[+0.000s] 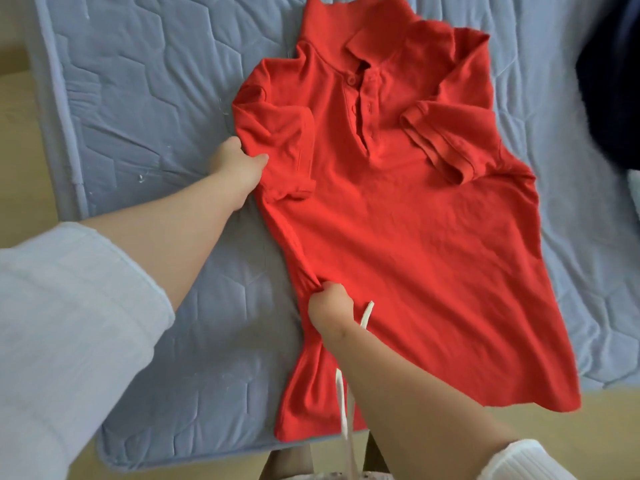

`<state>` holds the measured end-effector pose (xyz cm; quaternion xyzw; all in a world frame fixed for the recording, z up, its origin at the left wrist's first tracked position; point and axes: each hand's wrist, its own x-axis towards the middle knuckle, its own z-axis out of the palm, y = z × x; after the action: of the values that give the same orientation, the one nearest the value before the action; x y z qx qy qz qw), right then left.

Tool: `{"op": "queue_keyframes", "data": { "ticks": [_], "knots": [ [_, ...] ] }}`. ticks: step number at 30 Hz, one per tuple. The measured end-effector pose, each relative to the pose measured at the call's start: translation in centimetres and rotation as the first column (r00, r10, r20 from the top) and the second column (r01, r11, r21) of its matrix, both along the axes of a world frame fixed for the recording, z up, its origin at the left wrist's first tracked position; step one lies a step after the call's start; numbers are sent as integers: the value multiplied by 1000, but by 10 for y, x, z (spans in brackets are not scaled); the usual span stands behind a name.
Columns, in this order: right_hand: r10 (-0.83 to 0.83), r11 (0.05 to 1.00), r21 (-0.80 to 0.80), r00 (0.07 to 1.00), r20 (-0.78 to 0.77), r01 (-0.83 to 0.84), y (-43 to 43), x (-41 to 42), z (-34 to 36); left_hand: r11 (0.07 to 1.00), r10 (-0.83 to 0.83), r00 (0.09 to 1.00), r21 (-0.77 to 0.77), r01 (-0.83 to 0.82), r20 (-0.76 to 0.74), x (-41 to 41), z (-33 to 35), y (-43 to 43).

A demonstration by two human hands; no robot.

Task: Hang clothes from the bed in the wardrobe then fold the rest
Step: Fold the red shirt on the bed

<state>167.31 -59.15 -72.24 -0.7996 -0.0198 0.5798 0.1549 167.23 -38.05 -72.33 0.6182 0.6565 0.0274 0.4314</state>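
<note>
While the red polo shirt (398,237) lies front-up on the blue quilted bed (138,116), both hands grip its left edge: left hand (237,168) near the sleeve, right hand (329,306) lower down. Fingers are hidden beneath fabric. A dark garment (613,81) is cut off far right.

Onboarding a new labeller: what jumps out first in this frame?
A bright red polo shirt lies face up across the pale blue quilted mattress, both sleeves folded inward. The left hand grips its edge near a sleeve; the right hand bunches the same edge lower down. Dark fabric sits at far right.
</note>
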Motion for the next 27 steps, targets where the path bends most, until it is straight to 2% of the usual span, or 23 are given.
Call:
{"op": "queue_keyframes", "data": {
  "ticks": [4,6,10,16,20,25,27],
  "knots": [
    [-137,991,2,990,27,137,-26,26,13,999,-7,1000,46,7,12,26,19,-14],
    [-247,969,25,969,-10,247,-41,40,18,995,-35,999,91,37,-23,43,30,-25],
    [-525,831,121,837,-151,543,-73,69,34,983,-102,993,148,110,-58,88,50,-47],
    [-593,760,301,804,-42,576,-116,133,42,985,-118,993,131,116,10,163,66,-79],
    [-610,758,324,791,46,566,-133,175,38,997,-61,992,45,56,106,216,64,-101],
    [-637,753,332,756,149,568,-154,216,23,995,-95,990,47,90,107,269,50,-126],
    [-648,746,317,748,144,585,-163,227,17,995,-98,987,29,96,124,285,45,-134]
  ]
}}
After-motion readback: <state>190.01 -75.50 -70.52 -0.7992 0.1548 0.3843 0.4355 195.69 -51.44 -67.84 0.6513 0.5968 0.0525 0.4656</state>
